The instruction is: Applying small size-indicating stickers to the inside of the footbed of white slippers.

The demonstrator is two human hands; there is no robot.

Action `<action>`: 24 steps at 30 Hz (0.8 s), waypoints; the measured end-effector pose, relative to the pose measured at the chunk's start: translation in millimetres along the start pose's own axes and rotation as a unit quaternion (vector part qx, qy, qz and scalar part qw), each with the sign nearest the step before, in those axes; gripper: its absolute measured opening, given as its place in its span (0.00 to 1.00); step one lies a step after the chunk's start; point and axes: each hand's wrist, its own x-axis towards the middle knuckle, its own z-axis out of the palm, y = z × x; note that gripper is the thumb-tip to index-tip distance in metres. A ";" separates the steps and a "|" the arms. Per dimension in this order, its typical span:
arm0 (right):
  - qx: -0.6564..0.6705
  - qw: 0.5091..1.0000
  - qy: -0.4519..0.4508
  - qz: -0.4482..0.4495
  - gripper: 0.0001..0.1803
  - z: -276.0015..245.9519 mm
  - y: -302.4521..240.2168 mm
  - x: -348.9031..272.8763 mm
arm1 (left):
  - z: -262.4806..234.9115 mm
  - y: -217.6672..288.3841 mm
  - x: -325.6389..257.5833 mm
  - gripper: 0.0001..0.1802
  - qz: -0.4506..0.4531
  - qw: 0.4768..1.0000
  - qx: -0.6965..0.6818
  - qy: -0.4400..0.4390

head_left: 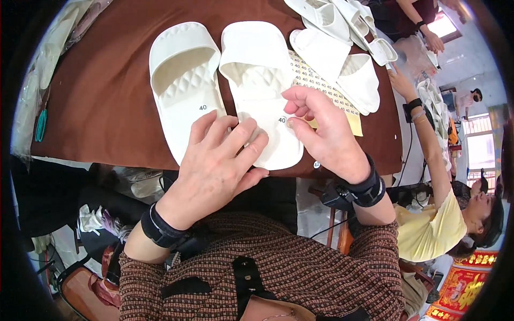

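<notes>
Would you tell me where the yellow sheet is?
In the head view, the sheet shows right of the slipper pair, partly under the piled slippers.

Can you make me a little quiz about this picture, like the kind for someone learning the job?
1. True or false: the yellow sheet lies to the right of the pair of white slippers at the person's hands.
2. Pick one. The table surface is: (a) blue, (b) brown, (c) green.
3. Which of the person's hands reaches over both slippers of that pair?

Key: 1. True. 2. b. 3. The left hand.
</notes>
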 end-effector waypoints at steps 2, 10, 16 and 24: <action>-0.034 0.999 0.015 -0.003 0.18 4.2 1.8 -1.3 | 1.6 -1.1 -1.2 0.31 0.015 1.000 0.006 0.017; -0.089 0.994 0.039 -0.054 0.17 13.0 3.6 -0.4 | 2.7 -2.2 -2.9 0.31 0.006 1.000 -0.003 0.013; -0.131 0.987 0.040 -0.082 0.17 16.1 4.0 3.0 | 2.3 -2.4 -3.4 0.32 0.004 1.000 -0.004 0.010; -0.138 0.985 0.040 -0.097 0.17 16.4 4.3 1.7 | 3.0 -2.8 -2.5 0.32 0.003 1.000 -0.007 0.010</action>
